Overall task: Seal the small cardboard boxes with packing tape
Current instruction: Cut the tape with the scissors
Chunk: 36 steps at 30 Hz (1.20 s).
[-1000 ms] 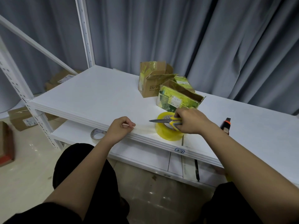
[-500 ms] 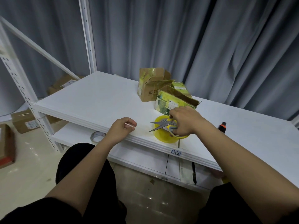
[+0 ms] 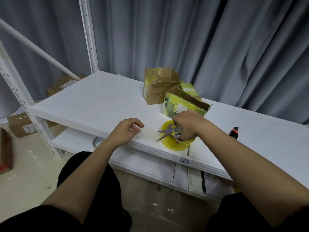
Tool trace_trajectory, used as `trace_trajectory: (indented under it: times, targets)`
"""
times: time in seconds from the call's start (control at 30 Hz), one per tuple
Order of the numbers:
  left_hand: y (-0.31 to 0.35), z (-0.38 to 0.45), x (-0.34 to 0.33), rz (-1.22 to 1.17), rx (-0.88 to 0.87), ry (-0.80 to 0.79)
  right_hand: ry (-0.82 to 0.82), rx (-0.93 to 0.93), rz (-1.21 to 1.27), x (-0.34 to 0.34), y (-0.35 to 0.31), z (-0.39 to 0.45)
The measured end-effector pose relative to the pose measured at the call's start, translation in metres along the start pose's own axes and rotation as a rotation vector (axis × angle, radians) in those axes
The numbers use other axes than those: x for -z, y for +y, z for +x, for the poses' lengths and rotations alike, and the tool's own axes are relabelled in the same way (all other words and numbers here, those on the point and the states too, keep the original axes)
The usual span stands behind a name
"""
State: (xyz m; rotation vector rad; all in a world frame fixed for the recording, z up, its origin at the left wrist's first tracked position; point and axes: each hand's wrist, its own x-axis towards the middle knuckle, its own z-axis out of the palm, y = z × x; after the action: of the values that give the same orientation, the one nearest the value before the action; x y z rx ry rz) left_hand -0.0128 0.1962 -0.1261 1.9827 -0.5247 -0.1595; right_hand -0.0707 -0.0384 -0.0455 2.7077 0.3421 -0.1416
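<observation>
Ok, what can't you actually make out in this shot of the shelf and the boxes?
Head view only:
- Scissors handles: covered by the right hand.
- Tape roll: its far side is hidden by that hand, so no loose end shows.
- Front box: its inside faces away from the camera.
- Printing on the back box: too small to read.
- Lower shelf: mostly hidden under the upper board.

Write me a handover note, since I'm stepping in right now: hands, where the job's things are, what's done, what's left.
Right hand: grips the scissors, blades apart, over the yellow tape roll at the shelf's front edge.
Left hand: loosely curled on the shelf, holding nothing.
Both cardboard boxes, near box and far box, stand behind the roll with flaps still open.
Done: no box sealed yet.
Left: close and tape both.
</observation>
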Motion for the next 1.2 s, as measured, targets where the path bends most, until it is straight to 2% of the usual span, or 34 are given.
trace_trajectory:
  times: [0.47,1.0,1.2]
  targets:
    - [-0.014,0.013,0.002,-0.013,-0.002,-0.004,-0.102,0.025,-0.129,0.003,-0.010,0.027]
    - [-0.020,0.010,0.001,0.018,0.017,-0.001,-0.086,0.061,-0.164,0.010,-0.014,0.022]
    - [-0.028,0.011,0.010,0.090,0.042,0.200,-0.032,0.035,-0.188,0.001,-0.009,0.011]
